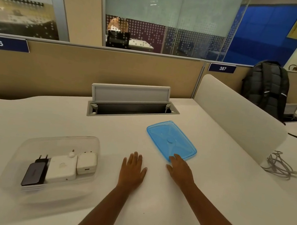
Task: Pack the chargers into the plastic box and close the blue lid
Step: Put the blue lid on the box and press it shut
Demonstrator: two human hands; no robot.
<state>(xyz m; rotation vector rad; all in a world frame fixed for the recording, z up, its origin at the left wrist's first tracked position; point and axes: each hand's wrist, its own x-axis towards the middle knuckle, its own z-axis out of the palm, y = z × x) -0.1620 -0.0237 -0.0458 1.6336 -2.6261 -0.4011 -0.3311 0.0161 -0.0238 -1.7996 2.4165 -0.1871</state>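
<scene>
A clear plastic box [27, 146] sits on the white desk at the left. Inside it lie three chargers side by side: a black one [34, 173], a large white one [61, 170] and a small white one [87, 162]. The blue lid [170, 140] lies flat on the desk to the right of the box, apart from it. My left hand [132, 170] rests flat on the desk between box and lid, fingers spread, holding nothing. My right hand [181, 169] lies palm down with its fingertips touching the lid's near edge.
An open cable hatch [132, 103] with a raised grey flap is set into the desk behind the lid. A cream divider panel [236, 117] stands at the right, with a grey coiled cable [279, 165] beyond it. A black backpack [266, 89] leans at the far right.
</scene>
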